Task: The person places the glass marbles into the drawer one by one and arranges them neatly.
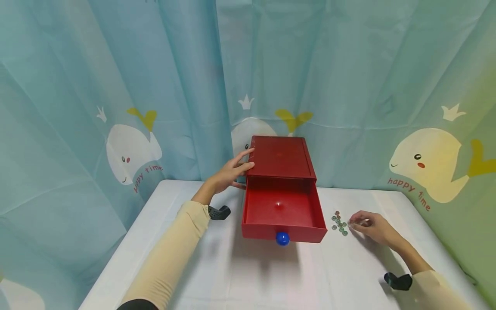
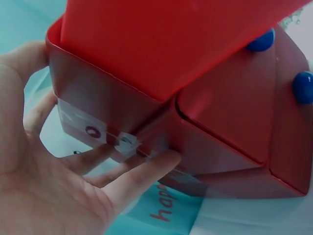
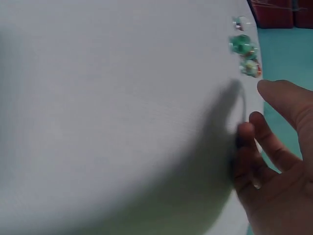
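Note:
A red chest of drawers (image 1: 281, 157) stands at the table's back, its top drawer (image 1: 279, 206) pulled out and bare inside, a blue knob (image 1: 282, 238) on its front. Spread fingers of my left hand (image 1: 228, 174) rest against the chest's left side, two fingertips at the top edge. Lower drawers with blue knobs (image 2: 304, 87) show in the left wrist view. Several small glass beads (image 1: 339, 224), green and reddish, lie right of the chest. Beside them is my right hand (image 1: 373, 228), fingers loosely bent. The right wrist view shows a gap between thumb and forefinger.
The white table (image 1: 186, 267) reaches back to a blue-green curtain (image 1: 186, 86) printed with whales, which hangs behind and at both sides. The pulled-out drawer juts over the table toward me. Black straps with dark devices (image 1: 398, 281) sit at both wrists.

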`<action>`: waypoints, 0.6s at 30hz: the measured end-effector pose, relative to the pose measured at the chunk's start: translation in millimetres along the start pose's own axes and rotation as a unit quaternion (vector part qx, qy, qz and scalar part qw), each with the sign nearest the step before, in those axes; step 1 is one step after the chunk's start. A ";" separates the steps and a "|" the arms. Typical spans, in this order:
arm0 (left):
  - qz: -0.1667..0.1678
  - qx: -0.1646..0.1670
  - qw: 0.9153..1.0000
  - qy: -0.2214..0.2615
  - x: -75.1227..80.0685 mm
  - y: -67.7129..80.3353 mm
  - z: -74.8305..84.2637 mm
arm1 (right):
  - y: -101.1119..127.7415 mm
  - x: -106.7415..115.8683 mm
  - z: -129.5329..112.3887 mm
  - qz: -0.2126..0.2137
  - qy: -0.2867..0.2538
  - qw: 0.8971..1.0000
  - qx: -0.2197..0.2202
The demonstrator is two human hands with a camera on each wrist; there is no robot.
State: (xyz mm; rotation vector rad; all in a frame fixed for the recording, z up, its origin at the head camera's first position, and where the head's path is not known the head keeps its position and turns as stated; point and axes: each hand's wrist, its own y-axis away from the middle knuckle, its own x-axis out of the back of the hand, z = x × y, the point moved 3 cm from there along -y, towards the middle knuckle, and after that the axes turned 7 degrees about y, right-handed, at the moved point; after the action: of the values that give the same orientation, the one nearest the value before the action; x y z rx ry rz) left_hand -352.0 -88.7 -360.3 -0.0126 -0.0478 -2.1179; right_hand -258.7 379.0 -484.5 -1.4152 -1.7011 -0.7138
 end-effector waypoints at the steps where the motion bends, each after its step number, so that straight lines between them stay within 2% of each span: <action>1: 0.001 0.001 1.000 0.002 -0.3 0.3 1.5 | -1.1 3.0 -1.7 0.000 0.003 1.000 0.008; 7: 0.008 0.009 1.000 0.011 -0.1 2.5 5.5 | -5.6 24.7 -13.4 -0.001 0.014 0.999 0.051; 18: 0.008 0.010 0.999 0.033 0.0 3.0 0.4 | -3.0 71.3 -30.9 0.049 0.043 0.986 0.156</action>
State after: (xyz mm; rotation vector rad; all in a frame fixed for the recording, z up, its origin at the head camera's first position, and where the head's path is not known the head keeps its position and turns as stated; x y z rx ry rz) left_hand -349.4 -90.3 -359.9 0.0690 -0.0285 -2.1001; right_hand -259.2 390.5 -407.6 -1.2200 -1.5850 -0.4268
